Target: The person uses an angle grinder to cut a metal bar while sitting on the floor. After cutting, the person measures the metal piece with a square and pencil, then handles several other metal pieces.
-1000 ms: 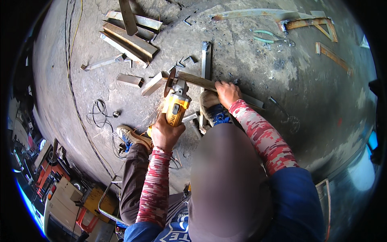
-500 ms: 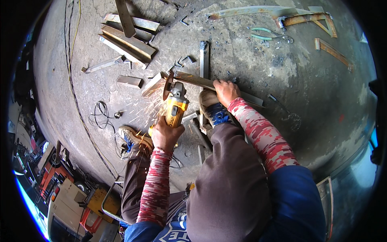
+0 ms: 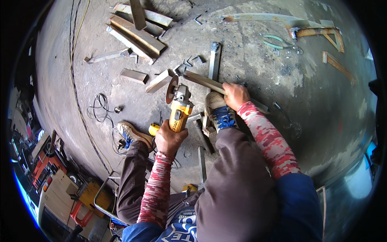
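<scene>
Two hands are engaged. Left hand (image 3: 171,139) is wrapped tight around the yellow body of an angle grinder (image 3: 178,111); its round disc (image 3: 172,89), rust-brown on the face, sits at the grinder's far end, just ahead of this hand. Right hand (image 3: 235,95) is closed over a long steel angle bar (image 3: 209,83), grey with a brownish face, lying on the concrete floor (image 3: 258,60). The bar's near end meets the disc, left of the right hand. A blue-laced shoe (image 3: 217,111) presses beside the bar, under the right hand.
</scene>
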The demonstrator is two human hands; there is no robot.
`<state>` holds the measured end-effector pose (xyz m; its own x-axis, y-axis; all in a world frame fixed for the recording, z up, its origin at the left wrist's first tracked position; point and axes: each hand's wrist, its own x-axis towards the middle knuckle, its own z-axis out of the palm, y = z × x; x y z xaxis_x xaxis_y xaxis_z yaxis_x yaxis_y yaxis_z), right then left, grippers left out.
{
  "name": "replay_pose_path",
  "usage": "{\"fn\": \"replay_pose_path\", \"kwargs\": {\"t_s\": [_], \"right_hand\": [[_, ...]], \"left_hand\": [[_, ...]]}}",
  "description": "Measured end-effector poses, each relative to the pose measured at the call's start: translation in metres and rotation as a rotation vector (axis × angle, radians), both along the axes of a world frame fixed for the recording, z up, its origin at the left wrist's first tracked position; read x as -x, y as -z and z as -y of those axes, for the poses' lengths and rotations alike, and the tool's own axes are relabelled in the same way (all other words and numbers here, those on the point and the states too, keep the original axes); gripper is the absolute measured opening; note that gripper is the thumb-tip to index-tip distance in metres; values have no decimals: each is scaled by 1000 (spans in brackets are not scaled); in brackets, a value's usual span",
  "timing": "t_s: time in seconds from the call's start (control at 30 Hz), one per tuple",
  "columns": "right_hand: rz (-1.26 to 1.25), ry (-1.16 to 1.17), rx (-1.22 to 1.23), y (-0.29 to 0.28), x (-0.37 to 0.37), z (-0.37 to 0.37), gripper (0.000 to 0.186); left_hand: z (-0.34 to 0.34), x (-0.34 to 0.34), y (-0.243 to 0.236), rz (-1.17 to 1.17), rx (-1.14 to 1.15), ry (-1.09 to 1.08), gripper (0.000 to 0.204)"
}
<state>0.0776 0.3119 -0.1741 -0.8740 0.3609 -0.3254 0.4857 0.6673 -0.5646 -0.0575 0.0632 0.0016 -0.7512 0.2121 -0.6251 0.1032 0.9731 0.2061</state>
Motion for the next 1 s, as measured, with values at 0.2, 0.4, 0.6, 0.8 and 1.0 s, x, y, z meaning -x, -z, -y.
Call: {"fn": "replay_pose_path", "kwargs": {"t_s": [0.2,0.4,0.6,0.8,1.0], "right_hand": [[217,-154,133,-29,12,-42,38],[-268,220,-255,-70,27,-36,38],[125,-63,676,-92,36,29,34],[305,-664,1177,-110,60,72,73],[369,-430,1462,-127,87,80,59]], "left_hand": [[22,-13,-6,41,-138,-131,53],[45,-23,-2,73,-164,-219,49],[52,-16,4,362,-419,-629,44],[32,15,-1,567,-894,-895,35],[12,51,1,653,-1109,-990,47]]}}
